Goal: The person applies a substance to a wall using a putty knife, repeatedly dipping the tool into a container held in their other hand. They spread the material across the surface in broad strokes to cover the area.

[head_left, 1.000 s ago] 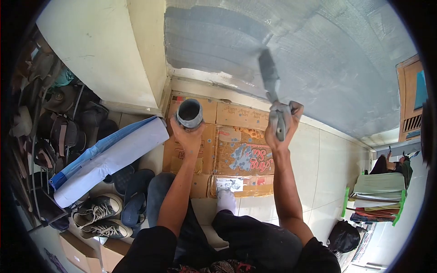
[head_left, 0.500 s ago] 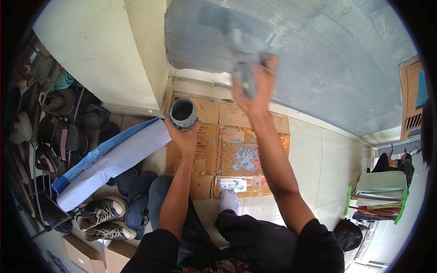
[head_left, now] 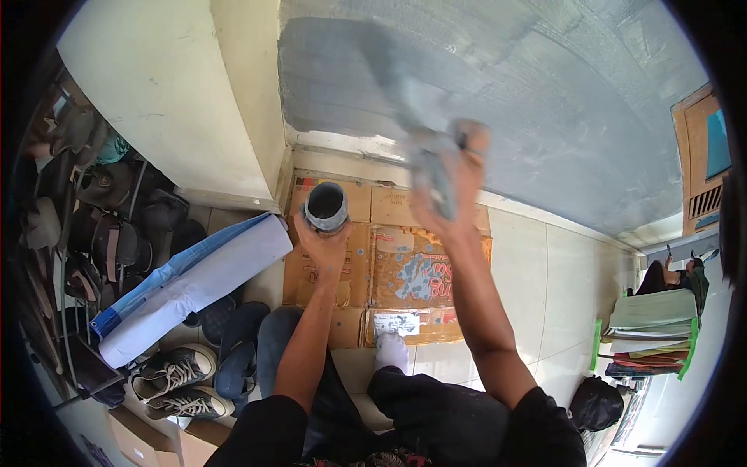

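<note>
**Two hands at a grey wall**

Left hand (head_left: 327,245) wraps closed around a grey pot (head_left: 325,208) at frame centre, held close, likely for reloading. Right hand (head_left: 455,191) grips a blurred blade (head_left: 401,78) angled against the wall (head_left: 560,93), upper centre. Cardboard (head_left: 408,268) below probably catches drips.

Flattened cardboard boxes (head_left: 405,268) cover the pale tiled floor (head_left: 545,272) at the foot of the far wall. To their left lies a thick white roll with a blue edge (head_left: 194,284), slanting across the floor. Nearer, a pair of black-and-white sneakers (head_left: 175,370) sits beside dark blue slippers (head_left: 237,350). A rack of shoes and bags (head_left: 101,226) fills the left edge, under a cream wall (head_left: 156,93). At the right, a stack of books and folders (head_left: 642,338) rises above a black bag (head_left: 595,405). Beyond them are a wooden cabinet (head_left: 700,163) and a seated person (head_left: 661,276).
</note>
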`<state>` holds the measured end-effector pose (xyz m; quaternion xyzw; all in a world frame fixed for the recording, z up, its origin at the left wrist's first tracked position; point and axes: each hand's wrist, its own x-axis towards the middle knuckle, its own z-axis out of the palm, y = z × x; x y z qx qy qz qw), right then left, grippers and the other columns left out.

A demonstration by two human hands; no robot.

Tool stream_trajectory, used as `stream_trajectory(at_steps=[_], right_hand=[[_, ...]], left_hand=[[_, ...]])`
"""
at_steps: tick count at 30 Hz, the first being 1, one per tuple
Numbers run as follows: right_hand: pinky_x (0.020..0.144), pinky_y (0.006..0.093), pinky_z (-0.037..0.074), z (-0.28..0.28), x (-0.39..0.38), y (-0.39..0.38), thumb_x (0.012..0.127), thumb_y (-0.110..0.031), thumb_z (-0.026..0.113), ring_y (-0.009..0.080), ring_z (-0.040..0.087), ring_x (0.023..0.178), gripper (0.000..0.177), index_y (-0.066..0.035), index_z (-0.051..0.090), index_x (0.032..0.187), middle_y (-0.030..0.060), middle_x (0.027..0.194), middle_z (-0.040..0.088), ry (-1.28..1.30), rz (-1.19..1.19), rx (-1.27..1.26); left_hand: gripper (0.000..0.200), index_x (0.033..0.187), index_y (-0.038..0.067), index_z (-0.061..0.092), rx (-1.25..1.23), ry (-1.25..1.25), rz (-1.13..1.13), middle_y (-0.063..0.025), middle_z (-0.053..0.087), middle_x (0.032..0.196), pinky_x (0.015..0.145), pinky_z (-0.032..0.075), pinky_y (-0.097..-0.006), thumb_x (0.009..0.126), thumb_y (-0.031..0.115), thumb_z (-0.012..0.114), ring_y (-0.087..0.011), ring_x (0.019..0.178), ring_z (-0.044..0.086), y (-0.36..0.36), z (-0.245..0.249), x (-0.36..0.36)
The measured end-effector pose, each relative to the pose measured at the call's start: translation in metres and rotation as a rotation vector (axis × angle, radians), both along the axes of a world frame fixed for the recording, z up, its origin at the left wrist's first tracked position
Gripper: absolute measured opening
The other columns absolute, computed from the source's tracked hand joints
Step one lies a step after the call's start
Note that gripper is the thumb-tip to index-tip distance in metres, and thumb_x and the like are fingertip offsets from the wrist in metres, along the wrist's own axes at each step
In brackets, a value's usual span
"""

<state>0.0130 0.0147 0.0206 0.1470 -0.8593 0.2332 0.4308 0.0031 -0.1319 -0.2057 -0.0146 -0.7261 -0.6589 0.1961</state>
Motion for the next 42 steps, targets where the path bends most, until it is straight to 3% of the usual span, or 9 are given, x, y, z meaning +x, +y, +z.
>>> stream_trajectory(at_steps=[5, 8, 17, 21, 23, 27, 33, 38, 42], right_hand=[[0.078, 0.0405, 0.038, 0.011, -0.076, -0.038, 0.076, -0.008, 0.063, 0.0269, 0.043, 0.087, 0.019, -0.012, 0.068, 0.094, 0.0080, 0.077, 0.058, 0.050, 0.100, 0.054], [0.079, 0.0411, 0.037, 0.008, -0.066, -0.021, 0.075, -0.007, 0.065, 0.0273, 0.044, 0.083, 0.022, -0.013, 0.068, 0.096, 0.0069, 0.075, 0.061, 0.093, -0.030, 0.039], [0.079, 0.0423, 0.038, 0.018, 0.059, 0.070, 0.078, -0.003, 0.062, 0.0282, 0.043, 0.084, 0.021, -0.004, 0.070, 0.097, 0.0086, 0.075, 0.057, 0.014, -0.458, 0.040], [0.080, 0.0407, 0.040, 0.033, 0.054, 0.035, 0.088, -0.021, 0.058, 0.0274, 0.044, 0.089, 0.022, -0.001, 0.067, 0.094, 0.0106, 0.079, 0.054, -0.036, -0.279, 0.016], [0.078, 0.0401, 0.036, 0.041, 0.021, 0.002, 0.080, -0.013, 0.061, 0.0267, 0.043, 0.086, 0.015, -0.008, 0.066, 0.094, 0.0081, 0.075, 0.047, 0.041, -0.061, 0.095], [0.076, 0.0406, 0.036, 0.038, -0.057, -0.048, 0.074, -0.006, 0.065, 0.0259, 0.042, 0.083, 0.022, -0.013, 0.064, 0.095, 0.0051, 0.073, 0.058, 0.114, 0.143, 0.028], [0.077, 0.0395, 0.038, 0.030, -0.049, -0.003, 0.074, -0.004, 0.066, 0.0231, 0.045, 0.081, 0.026, -0.016, 0.068, 0.097, 0.0034, 0.072, 0.064, 0.063, -0.041, 0.018], [0.082, 0.0381, 0.043, 0.029, 0.038, 0.089, 0.085, -0.006, 0.061, 0.0255, 0.050, 0.090, 0.024, -0.001, 0.070, 0.106, 0.0112, 0.086, 0.065, 0.117, -0.478, 0.067], [0.084, 0.0412, 0.038, 0.035, 0.076, 0.094, 0.084, -0.010, 0.061, 0.0275, 0.045, 0.085, 0.018, -0.006, 0.070, 0.098, 0.0104, 0.077, 0.064, 0.044, -0.510, 0.002]], left_hand=[[0.078, 0.125, -0.002, 0.045, 0.372, -0.090, -0.058, -0.0162, 0.056, 0.116, 0.098, 0.048, -0.0389, 0.060, -0.004, 0.088, -0.0279, 0.109, 0.059, -0.006, -0.008, -0.010], [0.074, 0.129, -0.001, 0.045, 0.161, -0.039, -0.008, -0.0140, 0.056, 0.123, 0.102, 0.046, -0.0371, 0.067, -0.007, 0.084, -0.0253, 0.114, 0.057, -0.014, -0.008, -0.013], [0.071, 0.121, -0.001, 0.050, 0.149, -0.008, 0.007, -0.0155, 0.059, 0.113, 0.095, 0.048, -0.0417, 0.061, 0.003, 0.089, -0.0302, 0.104, 0.061, 0.005, -0.012, 0.001], [0.068, 0.118, 0.000, 0.052, 0.104, 0.010, -0.022, -0.0140, 0.059, 0.112, 0.093, 0.048, -0.0416, 0.062, 0.004, 0.089, -0.0288, 0.102, 0.061, 0.010, -0.014, 0.001], [0.069, 0.119, 0.000, 0.051, 0.221, -0.044, -0.052, -0.0132, 0.059, 0.112, 0.092, 0.048, -0.0405, 0.062, 0.003, 0.089, -0.0271, 0.103, 0.061, 0.008, -0.006, 0.004], [0.076, 0.125, 0.000, 0.049, 0.130, -0.016, -0.081, -0.0128, 0.058, 0.116, 0.095, 0.049, -0.0386, 0.061, 0.002, 0.090, -0.0261, 0.108, 0.060, 0.002, 0.001, 0.006], [0.077, 0.125, 0.000, 0.048, 0.085, -0.028, -0.074, -0.0140, 0.057, 0.116, 0.095, 0.049, -0.0398, 0.060, 0.001, 0.090, -0.0272, 0.107, 0.060, 0.001, 0.001, 0.004], [0.075, 0.123, 0.000, 0.049, 0.117, 0.007, -0.097, -0.0148, 0.057, 0.115, 0.092, 0.049, -0.0421, 0.061, 0.004, 0.090, -0.0289, 0.105, 0.060, 0.007, -0.014, 0.005], [0.073, 0.123, 0.000, 0.050, 0.099, -0.024, -0.137, -0.0154, 0.057, 0.116, 0.092, 0.048, -0.0426, 0.063, 0.007, 0.090, -0.0291, 0.106, 0.060, 0.013, -0.009, 0.011]])
